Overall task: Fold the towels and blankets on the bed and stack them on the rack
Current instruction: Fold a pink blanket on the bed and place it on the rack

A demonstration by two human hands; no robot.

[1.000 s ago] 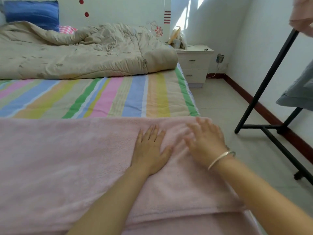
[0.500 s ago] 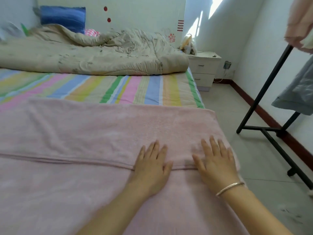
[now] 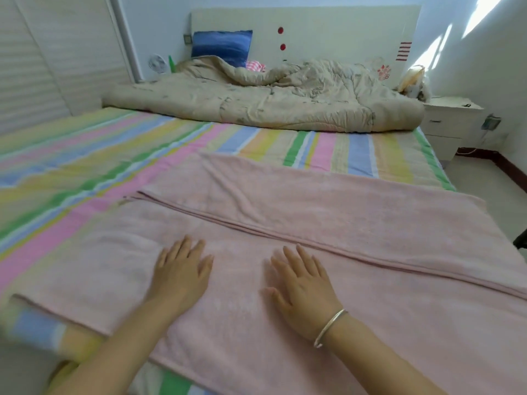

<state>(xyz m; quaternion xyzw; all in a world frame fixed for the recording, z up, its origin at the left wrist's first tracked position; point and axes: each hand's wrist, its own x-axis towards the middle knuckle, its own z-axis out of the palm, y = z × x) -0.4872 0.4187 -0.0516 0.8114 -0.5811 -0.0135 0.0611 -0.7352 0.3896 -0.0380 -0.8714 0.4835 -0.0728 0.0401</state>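
Pink terry covers the near part of the bed: a folded pink blanket (image 3: 342,212) lies across the striped sheet (image 3: 85,172), its doubled edge running from left of centre toward the near right. The left hand (image 3: 179,275) rests palm down on the blanket's near layer, fingers straight and slightly spread, gripping nothing. Just right of it, and apart from it, the right hand (image 3: 302,289) lies flat too, fingers fanned, with a silver bangle (image 3: 329,327) on the wrist. At the far end, a blue pillow (image 3: 221,47) leans on the headboard (image 3: 328,32). A beige quilt (image 3: 271,106) lies bunched across the mattress. A white nightstand (image 3: 447,121) stands at the right, its drawers seemingly closed, though blurred.
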